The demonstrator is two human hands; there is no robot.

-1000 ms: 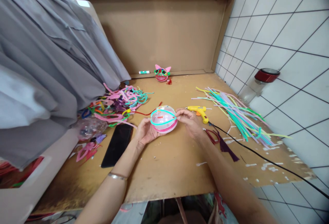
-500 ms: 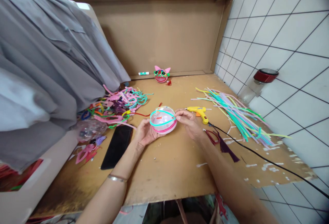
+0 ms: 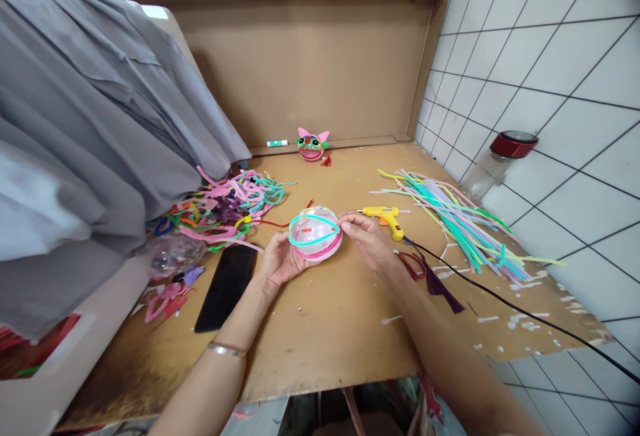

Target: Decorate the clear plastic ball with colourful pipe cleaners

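A clear plastic ball (image 3: 314,231) is held above the table, ringed by a turquoise pipe cleaner (image 3: 316,243) and, lower down, a pink pipe cleaner (image 3: 325,252). My left hand (image 3: 284,257) is closed around its lower left side, palm beneath it. At the right edge, where the turquoise strands meet, the thumb and forefinger of my right hand (image 3: 364,236) are pinched together; anything between them is too small to make out. A yellow hot glue gun (image 3: 386,213) lies just beyond my right hand. Red-handled scissors (image 3: 411,263) and a dark purple tassel (image 3: 443,284) lie beside my right forearm.
Straight pipe cleaners (image 3: 455,219) lie at right, near a red-lidded jar (image 3: 493,166). Tangled pipe cleaners (image 3: 240,193) and a black phone (image 3: 226,287) are at left. A finished animal head (image 3: 312,147) and glue stick (image 3: 277,143) stand by the cardboard wall (image 3: 305,63). The black cord (image 3: 500,299) runs right.
The whole view has shifted slightly. My hands keep nearly the same pose, and the ball is turned or tilted a little at most.
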